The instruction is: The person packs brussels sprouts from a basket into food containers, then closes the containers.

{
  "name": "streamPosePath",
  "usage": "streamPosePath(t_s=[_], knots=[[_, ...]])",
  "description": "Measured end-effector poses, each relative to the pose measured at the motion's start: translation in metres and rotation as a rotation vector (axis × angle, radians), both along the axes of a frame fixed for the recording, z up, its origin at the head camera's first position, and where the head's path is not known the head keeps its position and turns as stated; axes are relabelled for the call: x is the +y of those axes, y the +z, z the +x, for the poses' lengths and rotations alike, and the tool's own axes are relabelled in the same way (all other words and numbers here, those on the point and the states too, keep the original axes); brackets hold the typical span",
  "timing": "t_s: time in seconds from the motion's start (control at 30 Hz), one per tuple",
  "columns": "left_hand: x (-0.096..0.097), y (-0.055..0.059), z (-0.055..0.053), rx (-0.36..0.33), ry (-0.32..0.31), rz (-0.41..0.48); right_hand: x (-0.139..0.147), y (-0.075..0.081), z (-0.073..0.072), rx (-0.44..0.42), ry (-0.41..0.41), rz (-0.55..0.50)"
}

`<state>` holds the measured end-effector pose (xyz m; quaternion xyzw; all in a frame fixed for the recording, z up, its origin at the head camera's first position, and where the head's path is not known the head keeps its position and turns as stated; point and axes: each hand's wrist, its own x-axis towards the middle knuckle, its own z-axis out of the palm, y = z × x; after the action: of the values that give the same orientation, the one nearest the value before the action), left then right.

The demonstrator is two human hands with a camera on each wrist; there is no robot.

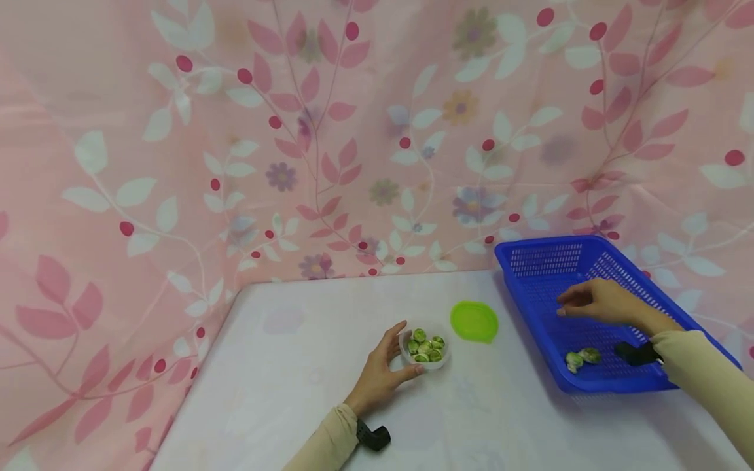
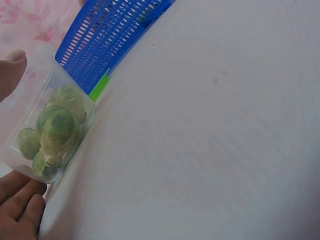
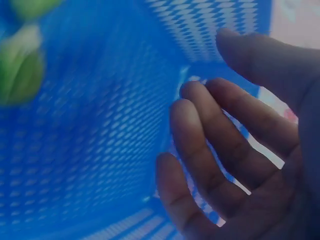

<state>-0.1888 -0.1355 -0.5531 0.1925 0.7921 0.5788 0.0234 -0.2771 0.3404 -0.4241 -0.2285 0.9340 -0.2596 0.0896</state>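
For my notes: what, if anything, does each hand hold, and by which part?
The left hand holds the clear container by its sides; the right hand holds nothing.

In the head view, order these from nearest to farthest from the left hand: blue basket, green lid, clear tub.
1. Clear tub: in the left hand, between thumb and fingers.
2. Green lid: on the table, just beyond the tub to its right.
3. Blue basket: farther right, past the lid.
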Motion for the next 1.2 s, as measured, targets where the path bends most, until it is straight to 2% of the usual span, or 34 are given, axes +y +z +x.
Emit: streamPosePath(t_s=[0.1, 0.2, 0.33, 0.57, 0.97, 1.2], knots=[[0.000, 0.001, 0.000, 0.000, 0.002, 0.004, 0.012, -0.008, -0.004, -0.109, 0.031, 0.041], [0.001, 0.001, 0.001, -0.005, 0.005, 0.009, 0.022, -0.013, -0.007, -0.253, 0.076, 0.068], [0.001, 0.000, 0.001, -0.017, 0.010, 0.001, 0.028, -0.019, -0.008, -0.398, 0.070, 0.091], [0.001, -0.001, 0.000, -0.010, 0.016, -0.006, 0.029, -0.024, -0.006, -0.448, 0.010, 0.091], [0.001, -0.001, 0.001, -0.020, 0.018, -0.012, 0.030, -0.029, -0.001, -0.523, -0.006, 0.054], [0.001, -0.001, 0.000, -0.003, 0.014, -0.010, 0.033, -0.029, 0.002, -0.548, 0.027, 0.037]])
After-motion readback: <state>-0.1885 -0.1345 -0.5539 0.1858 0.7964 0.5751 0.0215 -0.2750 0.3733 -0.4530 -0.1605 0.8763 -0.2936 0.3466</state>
